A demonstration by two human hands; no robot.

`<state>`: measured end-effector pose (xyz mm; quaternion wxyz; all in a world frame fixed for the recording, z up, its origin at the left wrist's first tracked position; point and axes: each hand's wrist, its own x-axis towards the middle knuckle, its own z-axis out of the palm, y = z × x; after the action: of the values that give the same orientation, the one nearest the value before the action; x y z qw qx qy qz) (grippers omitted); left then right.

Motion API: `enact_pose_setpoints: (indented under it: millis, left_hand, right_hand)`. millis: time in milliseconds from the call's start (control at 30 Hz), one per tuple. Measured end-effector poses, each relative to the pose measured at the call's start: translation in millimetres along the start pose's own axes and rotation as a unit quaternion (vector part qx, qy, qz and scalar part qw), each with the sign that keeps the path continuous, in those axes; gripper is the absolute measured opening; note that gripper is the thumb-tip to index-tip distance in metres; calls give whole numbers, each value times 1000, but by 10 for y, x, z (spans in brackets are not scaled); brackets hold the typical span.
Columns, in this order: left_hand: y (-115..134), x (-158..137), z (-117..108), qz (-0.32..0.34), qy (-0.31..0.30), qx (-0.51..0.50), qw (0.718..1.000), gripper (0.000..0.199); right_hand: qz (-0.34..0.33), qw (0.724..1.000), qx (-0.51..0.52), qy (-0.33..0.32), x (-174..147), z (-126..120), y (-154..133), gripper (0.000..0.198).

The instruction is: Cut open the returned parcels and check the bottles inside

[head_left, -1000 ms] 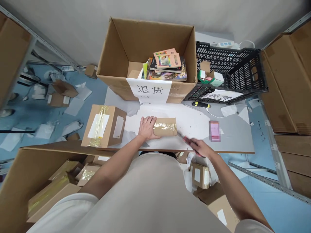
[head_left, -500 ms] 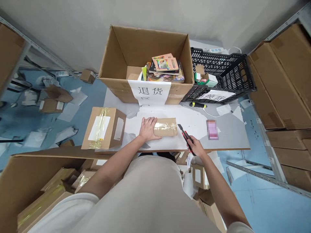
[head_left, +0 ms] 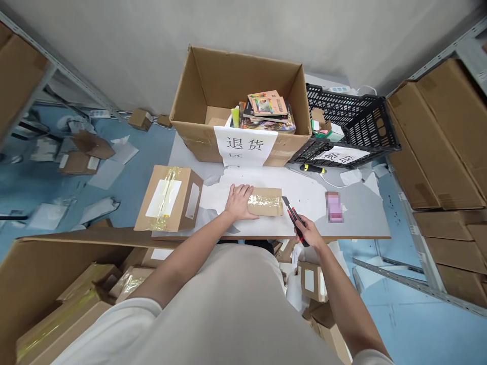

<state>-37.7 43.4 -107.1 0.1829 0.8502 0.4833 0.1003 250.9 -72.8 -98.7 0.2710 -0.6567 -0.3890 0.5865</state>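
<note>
A small, flat cardboard box (head_left: 265,202) sealed with shiny clear tape lies on the table in front of me. My left hand (head_left: 240,202) covers its left end, gripping it with the fingers across the top and the thumb along the near side. In my right hand (head_left: 309,232) is a black and red utility knife (head_left: 294,216), its blade pointing away from me. The blade tip is right by the box's right end; whether it touches cannot be made out.
Left on the table stands a larger taped carton (head_left: 163,197). Behind are an open carton (head_left: 198,144) with books (head_left: 266,107) and a black plastic crate (head_left: 352,139). A yellow-black tool (head_left: 312,169) and a blurred pink item (head_left: 335,207) lie to the right.
The view has shifted slightly, so the table things appear farther right. The knife tip is a little closer to the small box's right end. Both hands keep their hold.
</note>
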Motion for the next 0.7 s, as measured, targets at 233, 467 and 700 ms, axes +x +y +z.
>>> enact_pose_setpoints:
  millis: [233,467,700]
  left_hand:
    - [11,16,0,-1,7,-4,1000,110]
    - [-15,25,14,7,-3,-6,1000,112]
    - [-54,-167,-94,-19,12,-36,999,127]
  right_hand:
    - [31,996,-54,-67,-135,-252,2,50]
    - [25,993,-88,-69,-268,-383,170,46]
    - [-32,992,57,107,-112,-47,309,44]
